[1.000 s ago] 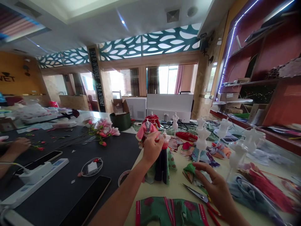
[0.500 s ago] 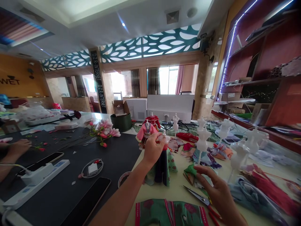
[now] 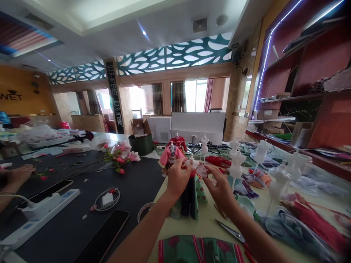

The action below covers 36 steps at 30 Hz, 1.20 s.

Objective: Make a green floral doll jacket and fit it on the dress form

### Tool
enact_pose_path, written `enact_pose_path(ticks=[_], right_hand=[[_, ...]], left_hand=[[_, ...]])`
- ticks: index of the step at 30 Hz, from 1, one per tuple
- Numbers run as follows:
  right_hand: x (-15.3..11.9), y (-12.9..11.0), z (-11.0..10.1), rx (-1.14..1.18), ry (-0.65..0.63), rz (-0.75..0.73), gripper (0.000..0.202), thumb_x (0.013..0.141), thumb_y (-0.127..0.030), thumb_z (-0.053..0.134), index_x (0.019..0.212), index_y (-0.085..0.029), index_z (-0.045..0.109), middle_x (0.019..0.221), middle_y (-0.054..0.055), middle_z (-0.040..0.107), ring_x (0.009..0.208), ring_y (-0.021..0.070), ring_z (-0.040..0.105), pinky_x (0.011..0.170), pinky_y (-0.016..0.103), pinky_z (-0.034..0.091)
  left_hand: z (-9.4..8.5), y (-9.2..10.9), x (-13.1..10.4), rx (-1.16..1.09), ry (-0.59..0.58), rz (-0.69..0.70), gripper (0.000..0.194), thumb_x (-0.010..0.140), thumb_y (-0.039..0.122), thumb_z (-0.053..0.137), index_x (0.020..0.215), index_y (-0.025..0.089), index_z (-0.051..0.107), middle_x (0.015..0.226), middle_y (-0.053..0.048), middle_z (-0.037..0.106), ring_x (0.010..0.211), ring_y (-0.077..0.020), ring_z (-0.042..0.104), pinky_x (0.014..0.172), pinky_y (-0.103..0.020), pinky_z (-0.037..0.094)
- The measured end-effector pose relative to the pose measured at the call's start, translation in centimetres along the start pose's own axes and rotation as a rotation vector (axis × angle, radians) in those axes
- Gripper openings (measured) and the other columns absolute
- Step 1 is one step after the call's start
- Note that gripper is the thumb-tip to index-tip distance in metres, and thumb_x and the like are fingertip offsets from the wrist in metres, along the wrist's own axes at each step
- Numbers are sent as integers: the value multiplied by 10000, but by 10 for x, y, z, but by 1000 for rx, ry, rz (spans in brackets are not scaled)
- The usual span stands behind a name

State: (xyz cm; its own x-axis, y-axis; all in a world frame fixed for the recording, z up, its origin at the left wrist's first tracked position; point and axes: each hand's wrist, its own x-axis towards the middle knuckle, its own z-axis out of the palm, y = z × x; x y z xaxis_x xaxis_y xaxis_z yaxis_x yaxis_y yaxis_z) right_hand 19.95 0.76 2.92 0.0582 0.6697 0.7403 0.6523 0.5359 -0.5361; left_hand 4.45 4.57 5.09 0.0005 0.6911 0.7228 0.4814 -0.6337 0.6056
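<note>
My left hand [image 3: 177,179] is closed at the shoulder of a doll dress [image 3: 189,193] on a small white mannequin [image 3: 192,160]. The dress has a pale top, a red waist, a dark skirt and green floral sides. On its other side, my right hand [image 3: 221,184] has thumb and fingers apart beside a pale pink piece of fabric [image 3: 202,170]; whether the fingertips touch it I cannot tell. Close behind the left hand stands a mannequin in a pink jacket [image 3: 171,151], with one in a red outfit [image 3: 178,141] at the back.
Scissors [image 3: 230,229] and a green garment with red trim [image 3: 189,250] lie in front. Several bare mannequins [image 3: 237,162] and heaped doll clothes are on the right. A phone [image 3: 102,235], a power strip [image 3: 41,217] and artificial flowers [image 3: 123,153] lie left. Another person's hand [image 3: 20,175] is far left.
My right hand has moved up and left, from the green fabric by the scissors to the side of the dressed mannequin. My left hand stays at the dress.
</note>
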Motion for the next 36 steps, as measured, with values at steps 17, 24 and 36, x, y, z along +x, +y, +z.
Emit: enact_pose_path(ticks=[17,24,36], right_hand=[[16,-14,28,-281,9,-222,377,878,-216,383,1221,-117,506,1192,167,554,1118,285,506,917,470,439],[16,-14,28,-308,-24,-224,384,880,-202,371,1219,-77,502,1210,184,539,1129,294,490,921,475,431],[15,-12,29,-306,-32,-232,406,855,-199,392,1240,-108,484,1226,174,530,1128,296,492,905,486,440]], left_hand=[[0,0,-1,20,-19,80,248,797,186,559,1039,174,614,1052,-72,652,966,-190,606,872,-328,487],[-1,1,1,28,-25,78,234,799,215,563,1024,171,614,1035,-72,652,951,-190,608,857,-326,487],[-2,0,2,-11,-49,3,259,787,238,572,1034,170,610,1035,-73,656,930,-191,619,845,-326,496]])
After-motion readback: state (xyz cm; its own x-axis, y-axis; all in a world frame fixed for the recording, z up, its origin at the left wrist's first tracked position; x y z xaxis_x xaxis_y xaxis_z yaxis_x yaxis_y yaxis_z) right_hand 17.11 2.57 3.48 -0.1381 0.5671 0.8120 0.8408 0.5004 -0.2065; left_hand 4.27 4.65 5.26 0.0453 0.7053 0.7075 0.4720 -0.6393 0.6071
